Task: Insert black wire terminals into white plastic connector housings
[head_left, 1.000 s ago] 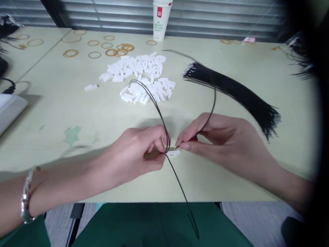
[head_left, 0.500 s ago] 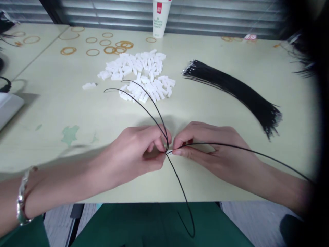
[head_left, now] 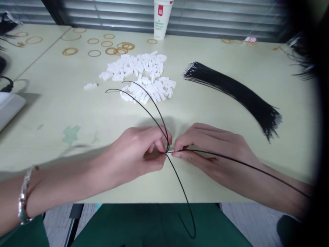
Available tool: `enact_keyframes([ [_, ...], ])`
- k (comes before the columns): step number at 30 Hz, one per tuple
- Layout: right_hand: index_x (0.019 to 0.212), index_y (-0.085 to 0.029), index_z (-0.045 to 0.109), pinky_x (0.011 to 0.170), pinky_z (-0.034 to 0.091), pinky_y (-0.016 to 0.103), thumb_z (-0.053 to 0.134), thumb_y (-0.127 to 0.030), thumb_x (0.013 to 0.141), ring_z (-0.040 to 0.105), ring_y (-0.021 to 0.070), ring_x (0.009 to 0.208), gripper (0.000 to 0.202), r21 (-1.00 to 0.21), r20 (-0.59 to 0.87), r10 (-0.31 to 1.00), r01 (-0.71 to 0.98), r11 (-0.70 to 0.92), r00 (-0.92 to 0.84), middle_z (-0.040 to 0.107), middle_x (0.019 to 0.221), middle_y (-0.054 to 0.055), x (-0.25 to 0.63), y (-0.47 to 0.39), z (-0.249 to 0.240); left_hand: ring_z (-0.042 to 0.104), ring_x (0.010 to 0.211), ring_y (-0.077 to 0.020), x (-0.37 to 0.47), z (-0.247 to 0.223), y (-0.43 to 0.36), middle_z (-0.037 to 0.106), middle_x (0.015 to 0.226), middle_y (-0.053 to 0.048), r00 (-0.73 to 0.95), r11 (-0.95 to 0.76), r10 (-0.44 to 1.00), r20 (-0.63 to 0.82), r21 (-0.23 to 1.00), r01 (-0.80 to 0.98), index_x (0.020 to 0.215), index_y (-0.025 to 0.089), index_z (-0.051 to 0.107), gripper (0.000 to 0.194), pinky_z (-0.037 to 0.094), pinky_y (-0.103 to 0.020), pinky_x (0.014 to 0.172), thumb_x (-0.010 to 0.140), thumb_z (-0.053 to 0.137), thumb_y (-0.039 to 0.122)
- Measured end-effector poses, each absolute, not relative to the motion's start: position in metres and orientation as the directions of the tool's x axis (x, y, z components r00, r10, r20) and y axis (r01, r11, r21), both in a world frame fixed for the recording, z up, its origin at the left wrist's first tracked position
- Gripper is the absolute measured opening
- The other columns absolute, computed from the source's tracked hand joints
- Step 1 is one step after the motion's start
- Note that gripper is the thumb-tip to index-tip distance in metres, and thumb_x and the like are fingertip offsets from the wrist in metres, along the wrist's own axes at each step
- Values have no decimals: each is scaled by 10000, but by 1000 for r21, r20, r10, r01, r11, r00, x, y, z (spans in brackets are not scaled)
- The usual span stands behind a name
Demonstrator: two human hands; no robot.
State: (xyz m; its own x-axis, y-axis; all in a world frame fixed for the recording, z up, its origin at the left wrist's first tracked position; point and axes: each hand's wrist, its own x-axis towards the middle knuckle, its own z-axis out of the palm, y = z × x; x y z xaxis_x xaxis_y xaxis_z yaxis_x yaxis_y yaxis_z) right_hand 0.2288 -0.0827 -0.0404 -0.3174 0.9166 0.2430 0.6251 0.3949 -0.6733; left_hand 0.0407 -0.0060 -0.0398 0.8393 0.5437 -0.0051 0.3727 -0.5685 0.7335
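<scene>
My left hand [head_left: 140,149] pinches a small white plastic connector [head_left: 170,153] between thumb and fingers; most of it is hidden. Two thin black wires arc up and left from that grip, and another black wire [head_left: 184,192] hangs below the table edge and hooks upward at its end. With thumb and forefinger my right hand [head_left: 218,154] grips a black wire [head_left: 246,163] close to the connector. This wire's tail runs right over the back of the hand and forearm. Its tip is hidden at the fingertips.
White connectors [head_left: 154,90] lie heaped beyond my hands. To the right is a bundle of black wires [head_left: 231,84]. Several rubber bands [head_left: 94,53] are scattered behind, near a paper cup [head_left: 161,20]. A white device [head_left: 10,108] sits at the left edge.
My right hand has shifted slightly, and the wire it holds now lies lower across the hand and forearm. My left hand keeps its pinch almost unmoved.
</scene>
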Motion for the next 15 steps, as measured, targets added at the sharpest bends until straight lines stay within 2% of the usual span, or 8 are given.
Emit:
enact_keyframes([
  [6,838,-202,565,659,401,214,577,-133,810,508,91,740,76,-695,214,928,621,363,-304,587,795,-27,229,-83,-39,461,560,-51,42,-38,-6,514,691,49,843,-561,537,-16,740,371,824,169,565,159,358,-149,472,721,558,49],
  [11,826,-186,575,659,403,206,564,-183,836,497,86,726,15,-681,224,926,630,373,-305,589,784,-21,227,-82,-39,469,560,-47,42,-37,-6,502,671,53,843,-544,536,-30,752,373,829,165,563,173,353,-133,460,718,553,34],
  [15,834,-176,584,635,398,207,537,-196,861,481,86,698,58,-634,265,904,646,426,-336,585,762,-15,225,-80,-40,455,548,-40,41,-39,-6,486,655,65,848,-546,530,-1,765,342,821,167,562,175,348,-123,456,710,567,32],
])
